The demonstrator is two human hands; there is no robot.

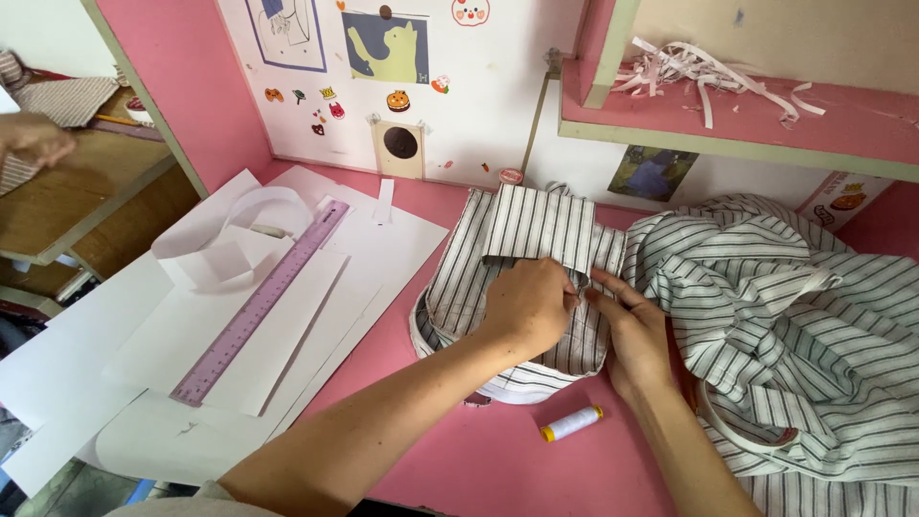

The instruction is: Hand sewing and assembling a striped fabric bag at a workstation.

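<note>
Nearest the camera, at the bottom centre of the frame, the person's two bare forearms rise from the lower edge and converge on a round striped fabric pouch point(498, 316) that sits on the pink tabletop point(479, 460) just right of centre; the pouch is stood open-mouthed and close to the body, which seems meant to keep its rim within easy reach of both hands at once; a folded striped flap stands up behind it, apparently turned up out of the way; the left hand point(529, 304) lies over the near rim with its fingers curled tight, pinching the cloth at the rim, while the right hand point(632, 335) meets it from the right, thumb and forefinger narrowed to a pinch on the same edge of fabric, the other fingers lying loosely on the cloth; whether a needle or pin sits between them cannot be told; just below the pouch, toward the lower centre, a white thread spool point(572, 422) with a yellow end lies on its side, near at hand but touching neither hand; to the right a heap of striped cloth point(795, 316) fills the frame's right side, a pale strap curving across it; to the left, white paper sheets point(191, 364) spread over the table with a lilac ruler point(258, 306) laid diagonally on them; at the upper left edge another person's hand point(33, 139) shows above a wooden surface.
</note>
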